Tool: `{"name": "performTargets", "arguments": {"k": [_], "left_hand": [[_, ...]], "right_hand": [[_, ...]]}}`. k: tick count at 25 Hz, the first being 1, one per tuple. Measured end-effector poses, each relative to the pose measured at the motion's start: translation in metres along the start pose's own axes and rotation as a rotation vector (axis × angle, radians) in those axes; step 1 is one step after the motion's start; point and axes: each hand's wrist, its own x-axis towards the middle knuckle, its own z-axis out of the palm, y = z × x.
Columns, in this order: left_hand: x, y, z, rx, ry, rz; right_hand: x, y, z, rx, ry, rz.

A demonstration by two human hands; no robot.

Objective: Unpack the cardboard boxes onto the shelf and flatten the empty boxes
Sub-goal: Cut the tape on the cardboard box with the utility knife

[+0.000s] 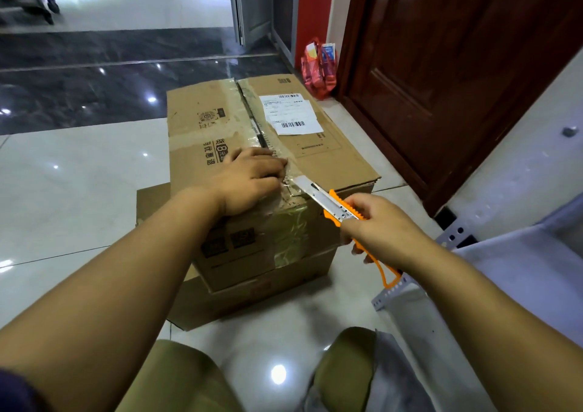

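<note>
I see the cardboard box sitting on the pale tiled floor, stacked on a second, flatter box that juts out beneath it at the near side. The top box's long axis runs away from me and slightly to the left, and its taped centre seam follows that same line, parted at the far end. A white shipping label lies on the right flap. My left hand rests palm down on the left flap at the near end of the seam, fingers laid fairly flat and pressing the cardboard, holding nothing. My right hand grips an orange utility knife, fingers curled round the handle; the knife points up and left, its blade tip meeting the tape at the near top edge of the box, just beside my left fingertips. To the right stand a grey metal shelf and a dark wooden door, with a red plastic bag on the floor beyond the box.
</note>
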Motion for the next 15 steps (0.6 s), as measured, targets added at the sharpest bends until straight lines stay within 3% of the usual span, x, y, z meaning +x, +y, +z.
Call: {"name": "performTargets", "arguments": {"k": [15], "left_hand": [[0.0,0.003,0.003,-0.025,0.066,-0.05]], "right_hand": [[0.0,0.003,0.012,0.101,-0.197,0.04]]}}
